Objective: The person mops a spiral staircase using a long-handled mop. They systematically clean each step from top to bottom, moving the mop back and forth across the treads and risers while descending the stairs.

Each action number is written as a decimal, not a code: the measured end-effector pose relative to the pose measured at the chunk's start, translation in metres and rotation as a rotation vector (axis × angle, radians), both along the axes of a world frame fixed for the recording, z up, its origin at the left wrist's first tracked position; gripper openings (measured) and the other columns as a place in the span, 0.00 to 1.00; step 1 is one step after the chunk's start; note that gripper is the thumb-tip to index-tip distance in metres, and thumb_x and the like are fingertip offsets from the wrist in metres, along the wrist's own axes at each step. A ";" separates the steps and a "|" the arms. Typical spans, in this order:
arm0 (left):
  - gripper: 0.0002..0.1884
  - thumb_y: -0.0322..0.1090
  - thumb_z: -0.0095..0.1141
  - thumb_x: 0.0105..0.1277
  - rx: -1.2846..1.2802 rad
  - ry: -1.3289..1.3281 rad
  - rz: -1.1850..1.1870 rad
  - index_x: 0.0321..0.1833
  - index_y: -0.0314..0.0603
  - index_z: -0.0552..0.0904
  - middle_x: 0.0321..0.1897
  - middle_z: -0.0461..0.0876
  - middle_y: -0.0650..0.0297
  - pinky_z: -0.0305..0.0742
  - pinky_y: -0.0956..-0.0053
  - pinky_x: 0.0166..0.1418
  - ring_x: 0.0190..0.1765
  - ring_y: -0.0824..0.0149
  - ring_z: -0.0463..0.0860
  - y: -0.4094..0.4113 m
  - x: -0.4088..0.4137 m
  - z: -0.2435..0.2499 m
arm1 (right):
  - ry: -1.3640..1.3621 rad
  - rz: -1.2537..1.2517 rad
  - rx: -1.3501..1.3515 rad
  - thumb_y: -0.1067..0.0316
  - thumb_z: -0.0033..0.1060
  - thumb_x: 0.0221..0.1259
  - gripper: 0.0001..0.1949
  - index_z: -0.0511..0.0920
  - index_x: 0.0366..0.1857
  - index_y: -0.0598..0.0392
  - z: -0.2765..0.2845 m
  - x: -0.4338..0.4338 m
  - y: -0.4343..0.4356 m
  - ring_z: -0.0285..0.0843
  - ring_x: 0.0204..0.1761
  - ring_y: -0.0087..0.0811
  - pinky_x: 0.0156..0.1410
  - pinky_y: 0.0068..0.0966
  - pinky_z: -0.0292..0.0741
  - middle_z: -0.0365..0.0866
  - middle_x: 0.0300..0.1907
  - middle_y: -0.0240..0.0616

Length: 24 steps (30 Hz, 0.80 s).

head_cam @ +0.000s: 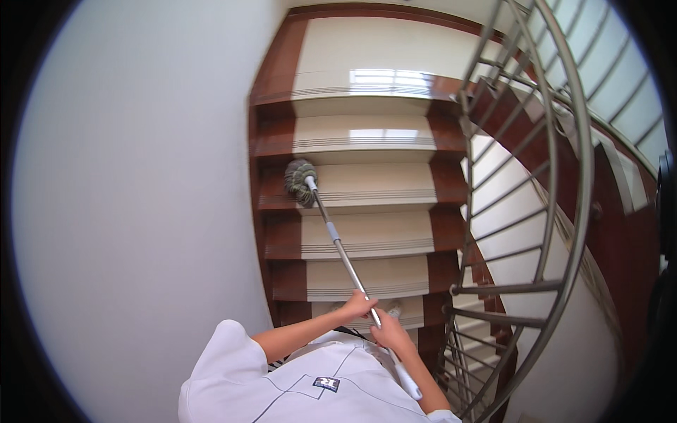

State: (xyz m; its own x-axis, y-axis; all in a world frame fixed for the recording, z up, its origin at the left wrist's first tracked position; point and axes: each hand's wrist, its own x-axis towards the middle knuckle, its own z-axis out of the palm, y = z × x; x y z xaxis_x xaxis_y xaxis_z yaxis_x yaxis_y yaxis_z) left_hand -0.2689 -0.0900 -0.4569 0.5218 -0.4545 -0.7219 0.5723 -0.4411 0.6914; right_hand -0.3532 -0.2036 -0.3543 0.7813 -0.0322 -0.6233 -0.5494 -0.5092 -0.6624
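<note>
My left hand [358, 306] grips the metal pole of a mop [349, 267], and my right hand [390, 330] closes around the same pole just below it. The white grip end of the pole points down past my right forearm. Up and to the left, the grey-green string mop head [301, 182] rests on a stair tread [375, 182], over the border between its dark red side strip and cream middle. A white socket joins head and pole. Part of a shoe shows beyond my right hand.
A plain pale wall [148, 174] runs along the left of the stairs. On the right curves a metal handrail [582, 158] with bars, and lower steps show through it. A cream landing [391, 47] with a dark red border lies at the top of the view.
</note>
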 end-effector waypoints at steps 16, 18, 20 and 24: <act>0.12 0.43 0.54 0.59 -0.415 0.167 -0.572 0.30 0.40 0.77 0.25 0.77 0.67 0.71 0.79 0.29 0.27 0.74 0.74 -0.256 -0.036 -0.017 | 0.079 -0.470 -0.352 0.73 0.53 0.55 0.19 0.66 0.50 0.67 0.033 -0.065 -0.159 0.82 0.22 0.43 0.29 0.35 0.81 0.80 0.23 0.53; 0.12 0.41 0.55 0.58 -0.425 0.149 -0.503 0.28 0.39 0.77 0.23 0.76 0.67 0.69 0.81 0.25 0.23 0.75 0.73 -0.228 -0.032 -0.013 | 0.060 -0.435 -0.267 0.73 0.51 0.54 0.19 0.66 0.50 0.67 0.050 -0.058 -0.140 0.82 0.21 0.41 0.28 0.34 0.80 0.80 0.22 0.52; 0.12 0.41 0.56 0.58 -0.390 0.121 -0.391 0.28 0.39 0.78 0.24 0.76 0.67 0.70 0.81 0.26 0.26 0.75 0.74 -0.188 -0.028 0.003 | 0.061 -0.382 -0.180 0.73 0.50 0.54 0.19 0.66 0.50 0.67 0.056 -0.050 -0.119 0.82 0.20 0.40 0.27 0.33 0.80 0.80 0.21 0.52; 0.12 0.41 0.57 0.60 -0.262 0.130 -0.136 0.36 0.39 0.73 0.29 0.77 0.65 0.73 0.78 0.33 0.34 0.73 0.77 -0.090 -0.012 0.026 | 0.066 -0.097 -0.165 0.71 0.52 0.53 0.21 0.67 0.54 0.62 0.052 -0.021 -0.064 0.82 0.20 0.41 0.30 0.35 0.80 0.80 0.23 0.52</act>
